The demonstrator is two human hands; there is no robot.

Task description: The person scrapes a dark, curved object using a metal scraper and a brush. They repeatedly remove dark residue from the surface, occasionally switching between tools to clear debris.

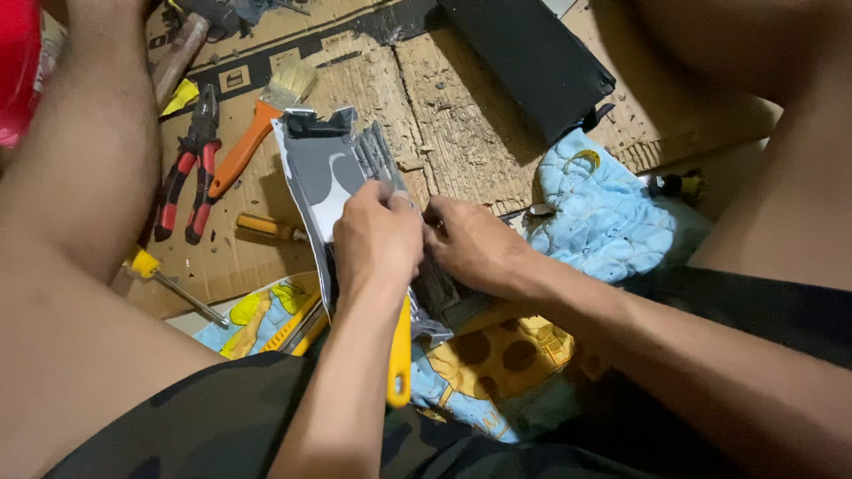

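Observation:
My left hand (pixel 377 239) grips a yellow-handled tool (pixel 400 355), whose handle runs down past my wrist; its working end is hidden under the fingers. It presses on a grey and white panel piece (pixel 324 173) that lies tilted across my lap and the cardboard. My right hand (pixel 475 244) pinches the same panel at its middle, fingertips touching those of the left. The lower part of the panel is hidden by both hands.
Torn cardboard (pixel 461 115) covers the floor. On it lie red-handled pliers (pixel 191 177), an orange-handled paintbrush (pixel 257 124), two yellow-handled screwdrivers (pixel 173 284), a hammer handle (pixel 177 58) and a black flat piece (pixel 532 53). A light blue patterned cloth (pixel 603 222) lies right; my bare legs flank the work.

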